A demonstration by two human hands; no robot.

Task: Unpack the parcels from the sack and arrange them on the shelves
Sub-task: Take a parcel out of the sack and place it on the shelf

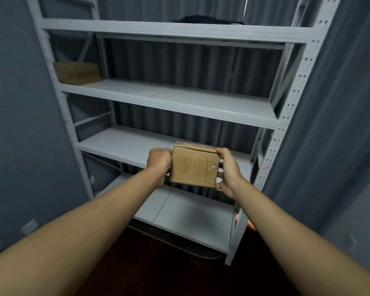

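A small cardboard box [194,165] sat between both hands, held in the air in front of the shelving unit [173,103], level with the front edge of its third shelf from the top. The side facing the camera bore handwriting that read roughly "3-1" under clear tape. The left hand [159,162] gripped the box at its 9 o'clock side, fingers curled round the edge with the knuckles toward the camera. The right hand [228,169] held the 3 o'clock side, its fingers wrapped onto the upper right corner and its thumb pressed near the lower right corner. Both forearms reached forward from the bottom corners of the view, nearly straight, converging on the box.

A second cardboard box [77,73] rested on the second shelf from the top, at about 10 o'clock from the held one, tucked against the left upright. Grey curtains [329,124] hung behind and to the right of the shelves.
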